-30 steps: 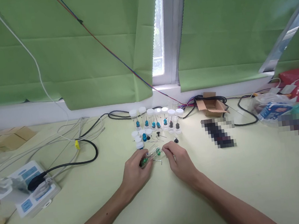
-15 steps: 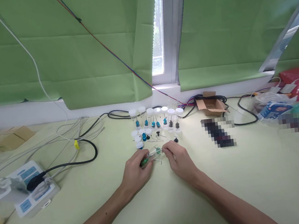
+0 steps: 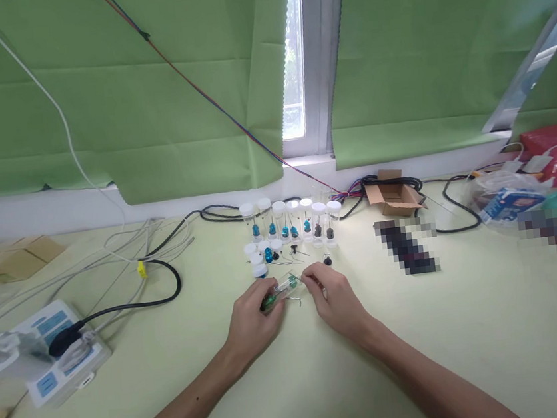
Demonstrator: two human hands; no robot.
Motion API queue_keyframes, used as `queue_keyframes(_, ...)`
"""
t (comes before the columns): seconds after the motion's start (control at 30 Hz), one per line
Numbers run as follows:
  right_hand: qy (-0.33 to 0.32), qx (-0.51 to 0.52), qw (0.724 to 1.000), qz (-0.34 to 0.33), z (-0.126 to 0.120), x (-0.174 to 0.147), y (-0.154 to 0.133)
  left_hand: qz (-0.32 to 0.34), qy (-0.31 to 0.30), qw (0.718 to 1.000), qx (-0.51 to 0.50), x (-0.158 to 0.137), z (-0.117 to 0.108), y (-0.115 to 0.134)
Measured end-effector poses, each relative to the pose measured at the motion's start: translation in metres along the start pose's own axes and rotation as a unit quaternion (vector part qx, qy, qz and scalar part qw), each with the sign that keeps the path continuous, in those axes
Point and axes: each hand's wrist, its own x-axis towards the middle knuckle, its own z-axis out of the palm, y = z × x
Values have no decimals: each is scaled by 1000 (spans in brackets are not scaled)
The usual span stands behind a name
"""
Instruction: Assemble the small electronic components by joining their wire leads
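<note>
My left hand [image 3: 255,312] is closed around a clear plastic tube [image 3: 282,290], which lies tilted with its far end toward the right. Inside the tube are green parts, one [image 3: 293,280] near its right end and another close to my left fingers. My right hand [image 3: 336,293] is pinched at that right end, its fingertips on a thin rod that runs to the green part; the fingers hide most of it. Under the tube, a small bent metal rod [image 3: 296,300] lies on the table.
Behind my hands stand several clear tubes with white caps [image 3: 307,221], holding blue or dark parts. Loose caps [image 3: 259,270], blue and black pieces and thin rods lie before them. A power strip [image 3: 68,350] with cables is left; an open cardboard box [image 3: 394,201] stands back right.
</note>
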Motion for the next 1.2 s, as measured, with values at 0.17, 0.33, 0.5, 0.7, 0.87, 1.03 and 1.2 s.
queue_keyframes(0.17,-2,4,1000,4,0,0,1,-12,-7,1000,2,0,0,0)
queue_keyframes(0.33,-5,5,1000,3,-1,-1,0,-11,-6,1000,1,0,0,0)
queue_keyframes(0.5,-9,2,1000,-2,-2,0,0,-12,-10,1000,2,0,1,0)
queue_keyframes(0.7,-10,-5,1000,0,-3,1,0,-6,-7,1000,10,1,0,1)
queue_keyframes(0.87,-12,-6,1000,1,-4,0,-1,-6,-10,1000,12,1,-1,1)
queue_keyframes(1.03,-15,-4,1000,6,-4,1,0,-7,-11,1000,8,1,-1,3)
queue_keyframes(1.2,-15,-4,1000,5,-4,1,0,-7,-12,1000,10,1,-1,2)
